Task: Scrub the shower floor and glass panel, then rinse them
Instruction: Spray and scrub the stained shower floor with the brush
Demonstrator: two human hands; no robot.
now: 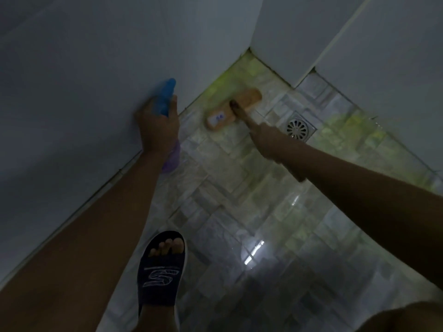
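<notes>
Looked down on the shower floor (239, 188): small pale tiles, wet and glossy, smeared yellow-green in the far corner and along the right-hand edge. Met pale walls (96, 68) on the left and at the back. Could not tell wall from glass panel in such dim light. Stood with one foot in a dark slipper (160, 271), close to the left wall.

Reached both arms forward toward the corner. Gripped the scrub brush (249, 97) by its long handle in the right hand (266, 140), fingers curled round the shaft and seen only from the back. Held a spray bottle (167, 94) in the left hand (158, 123), fingers wrapped round its neck, blue top raised against the left wall, purple body hanging below the wrist.

Found the wooden brush head flat on the tiles, just short of the green corner, ahead of the right hand's fingers and a little to their left, joined to them by the handle slanting down and away. Lay broadside to that handle, long axis running from near-left to far-right, roughly along the foot of the left wall. Sat nearer the right hand by way of the shaft; stayed clear of the left hand, near but apart.

Noted the round metal drain (297, 127) just to the right of the right hand.

Judged as floor scrubbing under way, with rinsing not yet begun. Called, most likely, for a push along the handle's line, carrying the head broadside into the stained corner. Risked a slip on the wet tiles.
</notes>
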